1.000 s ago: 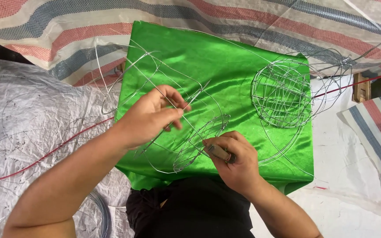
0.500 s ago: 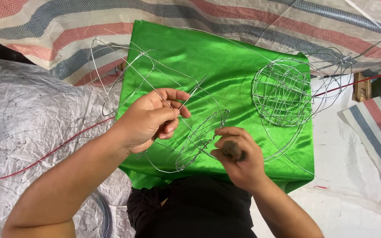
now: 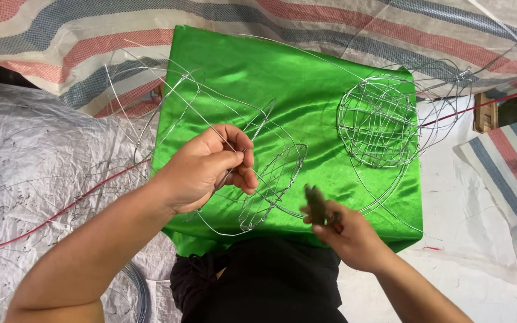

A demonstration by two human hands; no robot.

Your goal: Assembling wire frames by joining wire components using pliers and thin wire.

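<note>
My left hand (image 3: 210, 167) pinches thin metal wire over a shiny green cloth (image 3: 306, 78) spread in front of me. The wire runs into a flat oval wire frame (image 3: 273, 185) that tilts up between my hands. My right hand (image 3: 348, 230) grips a small dark pair of pliers (image 3: 315, 203), jaws pointing up, just right of the oval frame and apart from it. A finished round wire cage (image 3: 378, 122) lies on the right part of the cloth.
Loose wire loops (image 3: 151, 101) trail off the cloth's left edge onto crinkled white plastic sheet (image 3: 37, 155). A red cord (image 3: 61, 215) crosses that sheet. A striped tarp (image 3: 330, 24) lies behind. My dark clothing (image 3: 258, 281) is below the cloth.
My right hand has drawn back from the wire frame toward me and turned the pliers upright. My left hand keeps its pinch on the wire, shifted slightly.
</note>
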